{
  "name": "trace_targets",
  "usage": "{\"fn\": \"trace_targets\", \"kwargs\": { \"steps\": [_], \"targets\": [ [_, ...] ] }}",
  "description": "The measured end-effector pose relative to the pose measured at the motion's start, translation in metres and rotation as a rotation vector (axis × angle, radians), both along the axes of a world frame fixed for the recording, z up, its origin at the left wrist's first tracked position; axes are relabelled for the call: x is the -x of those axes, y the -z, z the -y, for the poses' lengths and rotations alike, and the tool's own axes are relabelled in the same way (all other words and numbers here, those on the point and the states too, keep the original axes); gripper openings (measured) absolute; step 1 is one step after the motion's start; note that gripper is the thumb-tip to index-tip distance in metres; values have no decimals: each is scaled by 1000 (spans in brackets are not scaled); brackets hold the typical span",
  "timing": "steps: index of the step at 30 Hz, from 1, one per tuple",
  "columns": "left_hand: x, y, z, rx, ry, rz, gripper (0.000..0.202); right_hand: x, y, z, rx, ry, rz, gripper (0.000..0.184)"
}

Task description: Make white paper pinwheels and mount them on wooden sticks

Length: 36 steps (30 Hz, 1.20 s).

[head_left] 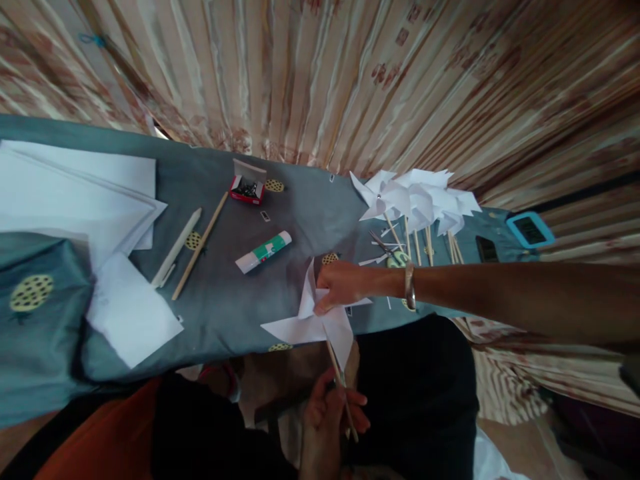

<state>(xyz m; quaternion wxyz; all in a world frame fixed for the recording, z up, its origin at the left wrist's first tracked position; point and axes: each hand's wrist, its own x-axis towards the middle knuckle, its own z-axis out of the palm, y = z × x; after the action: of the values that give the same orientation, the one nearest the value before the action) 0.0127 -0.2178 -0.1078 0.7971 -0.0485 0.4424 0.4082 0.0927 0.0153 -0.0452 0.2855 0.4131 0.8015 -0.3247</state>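
Observation:
A white paper pinwheel (307,327) on a thin wooden stick (349,413) is at the table's front edge. My right hand (345,283), with a bracelet at the wrist, comes in from the right and has its fingers closed on the pinwheel's middle, hiding the centre. Below the table edge, my left hand (323,413) grips the stick, which points down and towards me. A green-and-white glue stick (265,252) lies just beyond the pinwheel. Past my right wrist are scissors (395,257) with green handles, partly covered by the arm.
Several finished pinwheels (420,197) lie in a row at the back right. A red box of small metal pieces (247,183), a loose wooden stick (200,247) and a white pen-like tool (176,250) are left of centre. White paper sheets (60,187) cover the left; a blue-framed device (530,230) sits far right.

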Motion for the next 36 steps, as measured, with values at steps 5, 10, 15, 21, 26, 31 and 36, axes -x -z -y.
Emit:
{"fn": "trace_targets", "kwargs": {
  "steps": [5,10,15,21,26,31,36],
  "targets": [
    [4,3,2,21,11,-12,61,0,-1,-6,90,18,8,30],
    [7,0,2,31,-8,-4,57,-9,1,-6,106,11,-55,33],
    [5,-3,-1,24,-23,-5,52,-19,5,-3,129,69,-104,34],
    [6,-6,-3,-4,-24,-57,49,-23,-8,0,178,116,-177,30],
    [7,-6,-2,-15,-5,-80,48,-28,-18,6,164,155,-209,32],
    [8,1,1,-55,38,-93,49,-42,-21,13,53,276,-340,28],
    [12,1,-1,-93,67,-111,49,-60,-26,45,-529,397,-555,50]
  ]
}}
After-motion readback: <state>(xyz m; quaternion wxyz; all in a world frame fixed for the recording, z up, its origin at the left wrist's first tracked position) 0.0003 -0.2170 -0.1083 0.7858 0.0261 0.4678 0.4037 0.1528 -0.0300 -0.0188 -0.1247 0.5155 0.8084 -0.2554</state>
